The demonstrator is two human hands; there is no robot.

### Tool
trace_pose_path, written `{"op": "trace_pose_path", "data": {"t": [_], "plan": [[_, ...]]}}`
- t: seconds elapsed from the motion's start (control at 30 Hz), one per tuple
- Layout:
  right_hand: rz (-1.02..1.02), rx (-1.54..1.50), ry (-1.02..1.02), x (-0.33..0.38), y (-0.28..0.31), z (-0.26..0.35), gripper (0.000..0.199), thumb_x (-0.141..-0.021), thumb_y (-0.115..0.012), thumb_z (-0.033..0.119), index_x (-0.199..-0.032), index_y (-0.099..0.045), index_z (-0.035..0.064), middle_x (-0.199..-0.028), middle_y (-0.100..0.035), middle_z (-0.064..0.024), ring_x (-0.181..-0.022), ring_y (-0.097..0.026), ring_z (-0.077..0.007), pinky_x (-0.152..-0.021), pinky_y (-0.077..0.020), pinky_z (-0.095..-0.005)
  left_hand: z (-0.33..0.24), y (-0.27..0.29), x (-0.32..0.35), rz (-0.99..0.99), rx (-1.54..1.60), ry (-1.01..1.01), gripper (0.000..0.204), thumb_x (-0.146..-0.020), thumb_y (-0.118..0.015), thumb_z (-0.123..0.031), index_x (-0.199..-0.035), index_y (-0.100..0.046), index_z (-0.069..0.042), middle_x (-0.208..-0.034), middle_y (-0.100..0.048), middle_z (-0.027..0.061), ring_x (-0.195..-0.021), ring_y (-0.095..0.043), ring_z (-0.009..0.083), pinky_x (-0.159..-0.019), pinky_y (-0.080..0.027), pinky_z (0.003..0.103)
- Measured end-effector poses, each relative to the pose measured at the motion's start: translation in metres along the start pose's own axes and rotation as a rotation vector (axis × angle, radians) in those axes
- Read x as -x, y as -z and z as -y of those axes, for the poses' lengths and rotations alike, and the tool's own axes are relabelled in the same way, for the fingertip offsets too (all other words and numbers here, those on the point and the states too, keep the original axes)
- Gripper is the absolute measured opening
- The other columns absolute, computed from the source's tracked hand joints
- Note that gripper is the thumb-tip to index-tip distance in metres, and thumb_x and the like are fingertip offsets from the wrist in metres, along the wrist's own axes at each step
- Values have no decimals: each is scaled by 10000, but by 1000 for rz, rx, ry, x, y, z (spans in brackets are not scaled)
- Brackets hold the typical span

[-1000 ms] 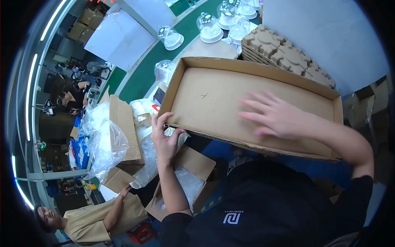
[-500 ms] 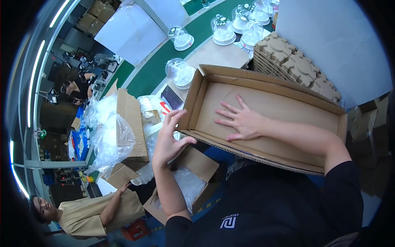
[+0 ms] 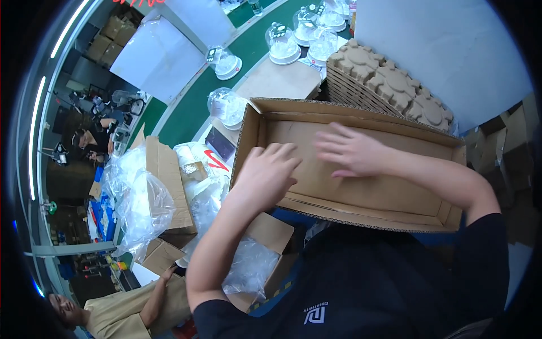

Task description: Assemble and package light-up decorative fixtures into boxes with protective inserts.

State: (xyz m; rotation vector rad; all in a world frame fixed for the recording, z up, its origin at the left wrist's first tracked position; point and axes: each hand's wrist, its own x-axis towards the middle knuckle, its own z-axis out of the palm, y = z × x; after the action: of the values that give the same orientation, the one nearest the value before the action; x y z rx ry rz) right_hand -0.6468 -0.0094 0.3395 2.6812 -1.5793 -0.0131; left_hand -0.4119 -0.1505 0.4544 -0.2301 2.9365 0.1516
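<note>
A long, shallow brown cardboard box (image 3: pixel 367 206) with its top open lies in front of me. My left hand (image 3: pixel 270 174) is over its near left corner, fingers bent but apart, with nothing visible in them. My right hand (image 3: pixel 351 150) reaches in from the right, flat and spread over the box's inner bottom. It is a little blurred, and I cannot tell whether the palm touches the cardboard. Nothing lies inside the part of the box that shows.
Stacked molded pulp trays (image 3: pixel 389 85) stand behind the box. Several clear domes on white bases, one a dome (image 3: pixel 226 107), sit on the green bench (image 3: pixel 186 90). Left are a carton (image 3: pixel 169 181) with plastic bags and a dark flat item (image 3: pixel 220 142). A person (image 3: pixel 135 302) stands lower left.
My left hand has moved right, from outside the box's left end to over its near corner. My right hand has shifted slightly within the box, its fingers less widely spread. The view has shifted.
</note>
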Motion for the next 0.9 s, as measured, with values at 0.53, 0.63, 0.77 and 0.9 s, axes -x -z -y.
{"op": "trace_pose_path", "data": {"t": [0.53,0.63,0.77,0.9], "plan": [[1,-441,-193,87,-56,-15,927,-811,-658,667,-1517,-391,129,-1626,-241,-170,-1529,-158,-350,-1237,-55,-577,59,-94,-111,333,-127,-292,1214,-552,-940,-293,-1553,-262,-182,-1462,-406,150,-1346,-413,400,-997,-515,486],[0,-487,-195,87,-59,-12,938,-807,-663,665,-1522,-380,126,-1628,-234,-172,-1530,-155,-344,-1236,-50,-577,63,-99,-113,325,-48,-306,1176,-574,-916,-243,-1557,-272,-195,-1454,-414,149,-1343,-415,399,-1033,-496,473],[56,-487,-168,87,-49,-15,919,-830,-670,619,-1530,-361,111,-1632,-223,-176,-1530,-157,-340,-1240,-72,-561,87,-102,-121,243,122,-379,1049,-621,-890,-230,-1531,-367,-207,-1442,-431,155,-1334,-433,376,-1023,-503,465],[75,-459,-206,114,-33,-17,842,-813,-741,526,-1435,-431,50,-1553,-341,-189,-1474,-278,-366,-1213,-239,-514,64,-97,-116,244,9,-286,1040,-595,-894,-405,-1502,-430,-198,-1449,-430,172,-1336,-444,376,-996,-512,465]]}}
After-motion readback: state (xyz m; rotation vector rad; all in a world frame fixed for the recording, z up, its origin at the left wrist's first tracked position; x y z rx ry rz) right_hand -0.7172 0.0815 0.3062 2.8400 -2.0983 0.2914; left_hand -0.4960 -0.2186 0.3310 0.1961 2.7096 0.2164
